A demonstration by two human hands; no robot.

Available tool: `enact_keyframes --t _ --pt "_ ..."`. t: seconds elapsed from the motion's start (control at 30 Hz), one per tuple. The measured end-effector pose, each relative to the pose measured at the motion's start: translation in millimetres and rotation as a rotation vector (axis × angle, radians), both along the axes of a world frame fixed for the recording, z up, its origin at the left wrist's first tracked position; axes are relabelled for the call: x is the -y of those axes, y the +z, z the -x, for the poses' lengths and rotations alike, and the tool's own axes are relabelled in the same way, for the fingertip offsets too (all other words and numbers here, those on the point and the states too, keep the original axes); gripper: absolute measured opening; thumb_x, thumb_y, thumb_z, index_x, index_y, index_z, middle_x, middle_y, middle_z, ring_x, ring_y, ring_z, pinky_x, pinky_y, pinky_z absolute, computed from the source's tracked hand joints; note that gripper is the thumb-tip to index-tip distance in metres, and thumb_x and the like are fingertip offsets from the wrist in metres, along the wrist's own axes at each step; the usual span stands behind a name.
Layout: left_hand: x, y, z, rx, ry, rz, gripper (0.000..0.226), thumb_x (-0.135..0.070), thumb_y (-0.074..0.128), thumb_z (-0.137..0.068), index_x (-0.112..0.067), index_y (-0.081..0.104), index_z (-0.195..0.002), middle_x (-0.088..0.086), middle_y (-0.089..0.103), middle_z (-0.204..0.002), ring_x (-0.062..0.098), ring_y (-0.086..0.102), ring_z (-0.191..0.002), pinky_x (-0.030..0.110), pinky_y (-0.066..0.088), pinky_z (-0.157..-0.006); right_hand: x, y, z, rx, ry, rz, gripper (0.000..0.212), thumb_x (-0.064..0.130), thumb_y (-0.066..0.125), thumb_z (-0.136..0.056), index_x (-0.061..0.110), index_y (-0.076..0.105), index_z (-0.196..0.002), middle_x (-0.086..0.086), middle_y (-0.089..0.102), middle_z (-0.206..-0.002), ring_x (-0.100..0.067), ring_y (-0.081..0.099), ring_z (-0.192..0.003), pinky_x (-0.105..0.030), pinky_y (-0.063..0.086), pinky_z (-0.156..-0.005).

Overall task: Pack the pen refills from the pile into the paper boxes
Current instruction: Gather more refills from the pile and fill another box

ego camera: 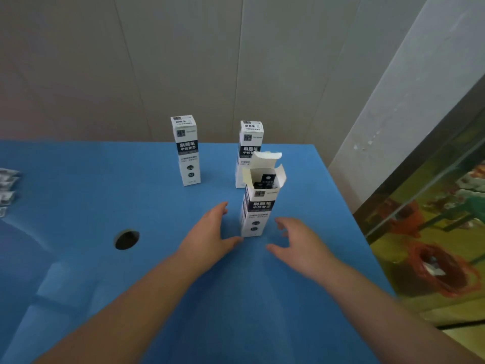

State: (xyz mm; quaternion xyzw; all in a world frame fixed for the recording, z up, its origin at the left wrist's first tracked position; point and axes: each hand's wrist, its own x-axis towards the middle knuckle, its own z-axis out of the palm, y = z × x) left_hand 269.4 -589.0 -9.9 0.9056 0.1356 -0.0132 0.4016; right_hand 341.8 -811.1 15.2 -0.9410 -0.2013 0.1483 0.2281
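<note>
Refills point(265, 182) stand inside the open box point(258, 203), dark ends showing just below its rim. That box stands upright on the blue table point(105, 195), near the right edge, with its top flap raised and the side flaps spread. A pile point(6, 187) of further packets lies at the far left edge of the table, cut off by the frame; their contents are too blurred to confirm.

Two more boxes stand upright behind, both with tops closed. The left box point(185, 151) stands alone, well apart from the others. The right box point(248, 143) stands just behind the open box and is partly hidden by its raised flap.

The left hand point(210, 232) lies to the left of the open box, fingers point(221, 208) straight and relaxed; the thumb tip reaches the box's lower left corner, and contact there cannot be confirmed. It holds nothing. The right hand point(299, 243) is to the right of the box, apart from it, fingers loosely spread and slightly bent, holding nothing.

A round hole point(126, 239) is cut into the table to the left of the hands. A grey panelled wall point(183, 61) rises behind the table.
</note>
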Motion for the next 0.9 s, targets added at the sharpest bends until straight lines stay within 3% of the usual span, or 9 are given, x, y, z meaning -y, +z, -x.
enact_keyframes --t 0.2,0.37,0.57,0.9 --pt "-18 16 35 0.096 -0.063 -0.274 0.076 -0.050 0.065 -0.097 -0.021 0.033 -0.160 -0.003 0.037 -0.163 0.018 0.031 -0.152 0.032 0.029 -0.119 -2 17 34 0.080 0.041 0.131 0.067 0.046 0.070 -0.084 0.018 0.049 -0.141 -0.003 0.053 -0.137 -0.023 0.049 -0.130 -0.037 0.041 -0.108" --pt "-28 38 67 0.133 -0.082 -0.476 0.072 -0.050 0.060 -0.099 -0.021 0.035 -0.160 -0.001 0.033 -0.167 0.025 0.017 -0.158 0.038 0.017 -0.126 -15 36 65 0.159 0.060 0.028 0.060 0.046 0.068 -0.086 0.024 0.051 -0.140 0.005 0.053 -0.135 -0.016 0.051 -0.128 -0.037 0.044 -0.105" --pt "-36 60 109 0.161 0.013 -0.513 0.069 -0.046 0.064 -0.097 -0.020 0.041 -0.157 0.000 0.037 -0.165 0.028 0.022 -0.157 0.043 0.023 -0.125 -29 51 82 0.294 0.102 -0.092 0.053 0.038 0.070 -0.088 0.022 0.052 -0.136 0.005 0.054 -0.131 -0.017 0.052 -0.123 -0.034 0.045 -0.100" --pt "-26 79 173 0.147 0.155 -0.485 0.065 -0.035 0.071 -0.094 -0.014 0.049 -0.152 0.003 0.046 -0.157 0.026 0.036 -0.149 0.037 0.027 -0.124 -38 56 112 0.270 0.190 -0.193 0.057 0.038 0.069 -0.089 0.023 0.048 -0.139 0.007 0.049 -0.137 -0.016 0.048 -0.127 -0.039 0.045 -0.103"
